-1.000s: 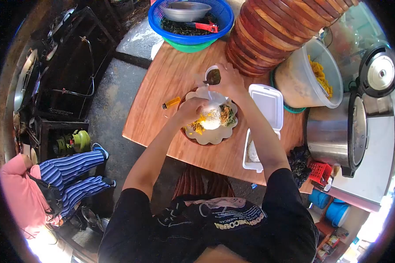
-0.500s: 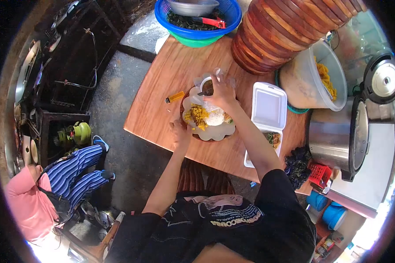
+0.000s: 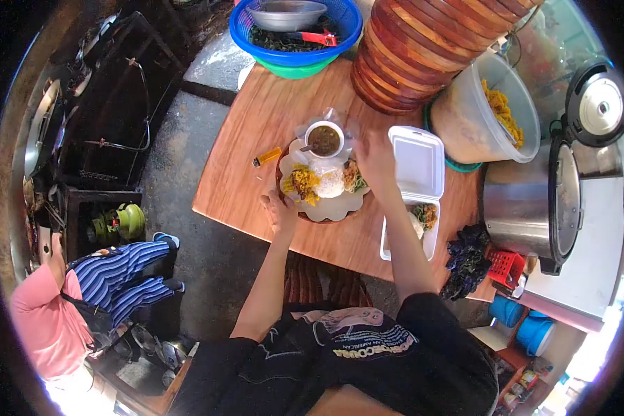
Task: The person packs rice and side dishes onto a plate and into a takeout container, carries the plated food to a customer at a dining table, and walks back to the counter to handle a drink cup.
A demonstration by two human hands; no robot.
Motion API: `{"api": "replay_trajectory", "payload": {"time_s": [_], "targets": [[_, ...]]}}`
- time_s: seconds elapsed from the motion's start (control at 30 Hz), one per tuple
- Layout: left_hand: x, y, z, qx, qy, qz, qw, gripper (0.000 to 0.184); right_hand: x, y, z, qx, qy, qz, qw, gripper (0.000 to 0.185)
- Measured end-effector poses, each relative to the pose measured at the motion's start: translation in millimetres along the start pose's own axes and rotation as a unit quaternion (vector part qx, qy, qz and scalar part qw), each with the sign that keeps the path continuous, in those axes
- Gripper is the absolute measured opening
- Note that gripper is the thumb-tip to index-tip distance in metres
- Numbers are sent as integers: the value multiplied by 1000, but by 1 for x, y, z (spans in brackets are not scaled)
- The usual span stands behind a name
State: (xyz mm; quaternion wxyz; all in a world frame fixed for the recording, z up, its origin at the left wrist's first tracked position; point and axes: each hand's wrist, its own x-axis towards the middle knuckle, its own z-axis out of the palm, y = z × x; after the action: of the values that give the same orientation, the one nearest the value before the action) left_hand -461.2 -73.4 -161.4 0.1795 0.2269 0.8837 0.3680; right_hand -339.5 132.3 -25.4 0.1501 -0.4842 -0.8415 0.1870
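Note:
A plate (image 3: 341,206) lined with scalloped paper lies on the wooden table. On it are white rice (image 3: 330,184), yellow shredded food (image 3: 302,183) and a portion of greens with orange-brown food (image 3: 353,178). A white bowl (image 3: 324,140) of brown soup with a spoon in it sits at the plate's far edge, on clear plastic. My left hand (image 3: 279,210) is at the plate's near left rim, fingers apart. Just right of the plate is my right hand (image 3: 376,163), blurred, so its fingers cannot be made out.
Right of the plate, an open foam box (image 3: 419,163) contains food. Behind stand stacked wooden plates (image 3: 423,59), a blue basket (image 3: 295,53) and a tub (image 3: 489,114) of yellow food. A lighter (image 3: 267,157) lies left. A rice cooker (image 3: 523,204) is at right; another person (image 3: 48,319) at far left.
My right hand has left the soup bowl and moved right, beside the plate. The bowl is now uncovered to view. My left hand stays near the plate's rim.

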Motion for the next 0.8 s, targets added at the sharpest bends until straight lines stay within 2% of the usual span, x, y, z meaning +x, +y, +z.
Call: {"api": "replay_trajectory", "payload": {"time_s": [0.03,0.1,0.17,0.27,0.33,0.53,0.67,0.73,0.8], "targets": [[-2,5,-4,-2,1,1,1000,36,-21,11,-5,48,42,15,998,30],[-7,13,-9,49,-27,-14,998,47,-70,24,-8,-13,-97,143,985,27],[-7,2,-4,44,-37,-3,998,51,-125,55,30,0,-125,61,990,35],[-7,2,-6,32,-48,0,998,54,-156,61,65,60,-144,63,986,40],[-7,0,-7,26,-51,-10,998,53,-160,47,67,244,-186,250,918,43],[-11,4,-13,24,-57,5,998,57,-163,30,72,248,-79,253,932,46],[-17,4,-22,23,-74,-11,997,62,-176,39,89,237,-69,255,935,46],[-22,-4,-25,38,-85,-14,996,63,-190,43,101,170,-46,233,956,46],[-27,-11,-32,10,-123,3,992,64,-207,41,95,165,-62,238,955,47]]}}
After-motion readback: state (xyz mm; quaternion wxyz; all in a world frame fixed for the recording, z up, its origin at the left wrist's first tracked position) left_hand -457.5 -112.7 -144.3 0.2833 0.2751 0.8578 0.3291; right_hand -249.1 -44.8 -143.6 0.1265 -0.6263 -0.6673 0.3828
